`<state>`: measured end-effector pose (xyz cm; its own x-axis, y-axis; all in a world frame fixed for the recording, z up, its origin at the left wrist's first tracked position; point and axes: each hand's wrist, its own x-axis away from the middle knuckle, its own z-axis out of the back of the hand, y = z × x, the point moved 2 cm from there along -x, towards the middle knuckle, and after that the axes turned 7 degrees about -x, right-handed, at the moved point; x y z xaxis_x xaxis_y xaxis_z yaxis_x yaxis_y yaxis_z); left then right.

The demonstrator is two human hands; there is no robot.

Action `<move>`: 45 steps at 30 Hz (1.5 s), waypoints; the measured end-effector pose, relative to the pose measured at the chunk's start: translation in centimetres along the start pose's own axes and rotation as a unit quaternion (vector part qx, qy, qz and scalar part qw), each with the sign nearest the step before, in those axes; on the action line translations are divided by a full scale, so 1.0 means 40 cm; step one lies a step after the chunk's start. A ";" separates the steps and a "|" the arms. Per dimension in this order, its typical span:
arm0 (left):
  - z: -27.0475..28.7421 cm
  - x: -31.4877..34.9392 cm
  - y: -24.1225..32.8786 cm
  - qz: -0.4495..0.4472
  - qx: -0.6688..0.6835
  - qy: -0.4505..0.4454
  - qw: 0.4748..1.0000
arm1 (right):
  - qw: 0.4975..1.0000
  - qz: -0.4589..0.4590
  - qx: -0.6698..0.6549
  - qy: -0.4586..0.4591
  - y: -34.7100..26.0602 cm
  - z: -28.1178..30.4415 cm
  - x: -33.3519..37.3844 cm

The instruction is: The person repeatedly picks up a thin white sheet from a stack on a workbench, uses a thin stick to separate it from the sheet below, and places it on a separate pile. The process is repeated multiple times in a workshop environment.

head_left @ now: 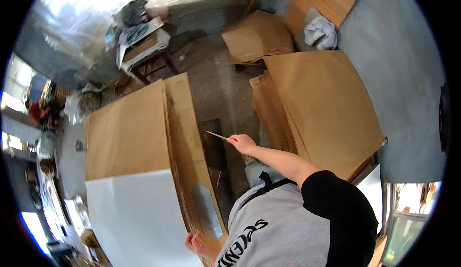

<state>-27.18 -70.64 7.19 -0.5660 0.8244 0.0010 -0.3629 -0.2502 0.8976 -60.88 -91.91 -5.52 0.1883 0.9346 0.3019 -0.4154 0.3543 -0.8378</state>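
My right hand (pixel 242 143) is closed around one end of a thin, light-coloured stick (pixel 217 135), which points left over the gap between two stacks. Beside the near edge of the left stack is my left hand (pixel 197 244), its fingers loosely apart and slightly blurred; whether they touch the sheets I cannot tell. That stack has brown paper sheets (pixel 127 132) at its far part and a white sheet (pixel 137 219) over its near part. A pale board (pixel 185 118) sticks out along its right side, with a grey piece (pixel 206 212) lying on it.
A second stack of brown sheets (pixel 331 108) stands to the right by the wall. Beyond it are more brown sheets (pixel 259 36), a leaning board (pixel 321 0) and a crumpled cloth (pixel 321 33). A cluttered stool (pixel 149 51) stands at the far left.
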 end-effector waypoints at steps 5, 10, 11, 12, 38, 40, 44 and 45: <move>-0.366 -0.144 0.114 -0.186 -0.134 -0.268 0.936 | 0.995 -0.048 0.000 0.085 0.144 0.255 -0.047; -0.705 -0.231 0.213 -0.074 -0.050 -0.472 0.877 | 0.945 -0.147 -0.085 0.281 0.353 0.496 0.011; -0.782 -0.245 0.214 -0.026 -0.015 -0.502 0.864 | 0.921 -0.184 -0.123 0.322 0.396 0.514 0.047; -0.843 -0.248 0.235 -0.046 -0.015 -0.533 0.845 | 0.898 -0.208 -0.155 0.356 0.430 0.528 0.073; -2.037 -0.045 0.407 -0.388 -0.343 -0.748 0.415 | 0.590 -0.598 -0.050 0.540 0.530 0.260 0.242; -2.060 -0.061 0.422 -0.379 -0.341 -0.751 0.419 | 0.600 -0.585 -0.072 0.541 0.486 0.292 0.202; -2.083 -0.070 0.481 -0.299 -0.341 -0.784 0.424 | 0.596 -0.563 -0.058 0.569 0.460 0.224 0.153; -2.085 -0.075 0.503 -0.278 -0.335 -0.788 0.435 | 0.596 -0.561 -0.072 0.570 0.438 0.241 0.131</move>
<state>-94.54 -120.50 -11.52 0.7660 0.0433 0.6414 -0.5528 0.5537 0.6228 -75.76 -80.51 -14.23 0.7925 -0.5455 0.2728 0.6058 0.6526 -0.4550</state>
